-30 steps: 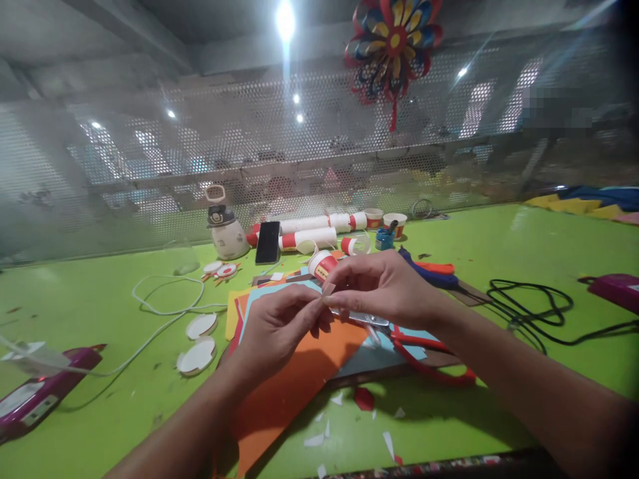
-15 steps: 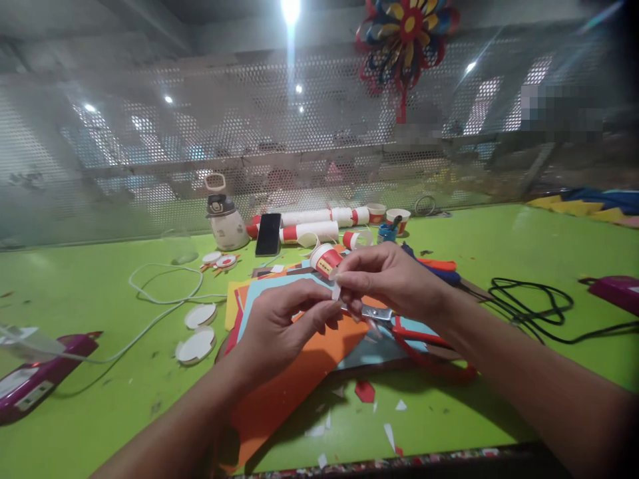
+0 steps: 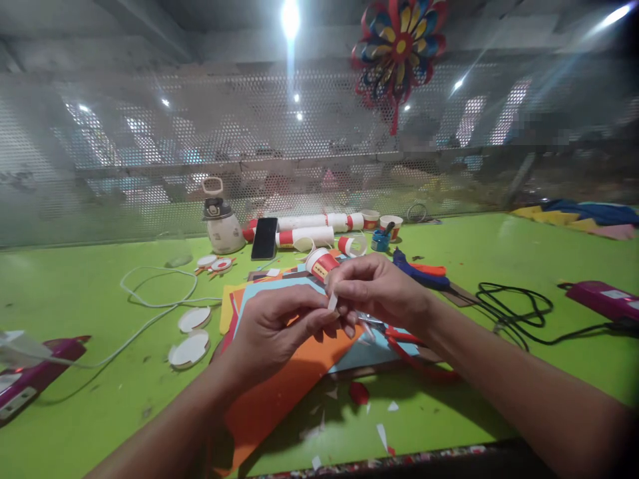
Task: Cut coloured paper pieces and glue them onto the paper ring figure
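Over the middle of the table, my left hand pinches the lower end of a small white paper strip between thumb and fingertips. My right hand is closed on the strip's upper part, with its fingertips close to the left ones. Beneath the right hand lie red-handled scissors, their blades partly hidden. Under both hands is a stack of coloured sheets, with orange paper and light blue paper on show. A red and white paper cup lies tilted just behind the fingers.
A phone, a bottle and white paper rolls stand or lie at the back. Right: a blue glue gun, black cable and purple power strip. Left: cut white discs, a white cable and another power strip.
The whole view has shifted slightly, with things on the table appearing further left. Both hands keep hold of the paper strip, which tilts a little differently; the right hand covers more of the scissors.
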The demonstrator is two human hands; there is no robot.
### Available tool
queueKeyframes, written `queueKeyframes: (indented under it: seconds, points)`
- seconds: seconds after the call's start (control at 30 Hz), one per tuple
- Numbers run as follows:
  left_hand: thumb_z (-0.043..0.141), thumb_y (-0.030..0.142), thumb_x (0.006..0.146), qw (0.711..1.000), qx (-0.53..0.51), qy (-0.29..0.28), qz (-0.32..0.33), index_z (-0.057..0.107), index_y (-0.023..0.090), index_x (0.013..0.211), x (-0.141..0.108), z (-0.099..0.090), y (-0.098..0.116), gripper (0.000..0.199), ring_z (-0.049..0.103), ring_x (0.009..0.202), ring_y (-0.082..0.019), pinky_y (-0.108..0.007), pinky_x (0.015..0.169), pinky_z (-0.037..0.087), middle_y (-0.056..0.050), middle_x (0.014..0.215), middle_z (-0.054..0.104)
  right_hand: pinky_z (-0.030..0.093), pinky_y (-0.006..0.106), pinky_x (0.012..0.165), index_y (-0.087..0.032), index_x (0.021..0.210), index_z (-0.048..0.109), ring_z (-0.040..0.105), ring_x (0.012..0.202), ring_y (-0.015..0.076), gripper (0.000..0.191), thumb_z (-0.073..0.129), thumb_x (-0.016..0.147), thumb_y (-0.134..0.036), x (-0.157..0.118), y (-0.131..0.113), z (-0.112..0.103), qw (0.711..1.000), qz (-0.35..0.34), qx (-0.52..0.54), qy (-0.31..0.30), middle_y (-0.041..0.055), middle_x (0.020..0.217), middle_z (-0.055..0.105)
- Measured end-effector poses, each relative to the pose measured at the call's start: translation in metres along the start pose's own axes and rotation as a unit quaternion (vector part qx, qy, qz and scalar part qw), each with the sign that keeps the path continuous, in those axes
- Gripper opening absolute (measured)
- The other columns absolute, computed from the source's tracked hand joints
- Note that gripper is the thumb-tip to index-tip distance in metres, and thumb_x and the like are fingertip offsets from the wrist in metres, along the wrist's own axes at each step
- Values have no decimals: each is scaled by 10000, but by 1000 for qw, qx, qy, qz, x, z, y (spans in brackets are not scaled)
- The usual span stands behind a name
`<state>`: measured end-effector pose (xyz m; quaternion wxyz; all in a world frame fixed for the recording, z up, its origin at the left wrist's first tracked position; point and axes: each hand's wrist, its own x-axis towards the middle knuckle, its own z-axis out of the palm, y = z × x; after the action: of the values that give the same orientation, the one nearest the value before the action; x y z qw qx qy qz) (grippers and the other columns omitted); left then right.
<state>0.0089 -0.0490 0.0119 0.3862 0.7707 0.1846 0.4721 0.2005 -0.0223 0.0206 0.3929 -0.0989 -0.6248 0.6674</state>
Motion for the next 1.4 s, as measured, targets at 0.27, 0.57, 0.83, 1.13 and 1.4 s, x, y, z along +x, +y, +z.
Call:
queueKeyframes:
  seconds: [0.27, 0.57, 0.83, 1.13, 1.4]
  points:
    - [585, 99, 856, 994, 75, -1, 76, 673, 213, 897, -2, -1, -2, 149, 635, 647, -119, -239, 571, 532, -6, 761, 681, 569, 206, 513, -87, 780, 715, 650, 536, 95, 130, 627, 857, -142, -1, -3, 6, 1000, 1, 22, 6, 23, 650, 682]
    - [552, 75, 871, 993, 100, -10, 68, 676, 273, 955, -3, -2, -3, 248, 618, 684, -106, -236, 634, 516, 13, 796, 675, 567, 188, 502, -100, 763, 697, 639, 520, 78, 118, 640, 852, -152, 0, -1, 8, 1000, -9, 18, 15, 11, 633, 684]
    - [503, 286, 926, 992, -116, -22, -43, 685, 195, 953, 0, 0, -2, 205, 620, 734, -159, -285, 645, 516, -61, 833, 688, 550, 208, 517, -119, 754, 683, 654, 517, 96, 135, 664, 842, -219, 1, -1, 4, 997, -19, -67, 46, 5, 609, 684]
    - [570, 277, 884, 986, -93, 52, -128, 670, 142, 806, 3, 5, -8, 184, 604, 645, -139, -251, 555, 494, -44, 740, 650, 519, 223, 517, -132, 720, 660, 635, 544, 98, 217, 661, 836, -314, 4, -2, 9, 973, -57, -207, 87, -4, 584, 654]
    - [565, 298, 880, 991, -12, 83, -103, 642, 148, 773, 5, 6, -7, 200, 590, 585, -125, -236, 504, 490, -17, 655, 616, 515, 248, 520, -141, 727, 656, 596, 518, 95, 232, 677, 807, -358, 4, 2, 14, 958, -68, -238, 147, -14, 582, 632]
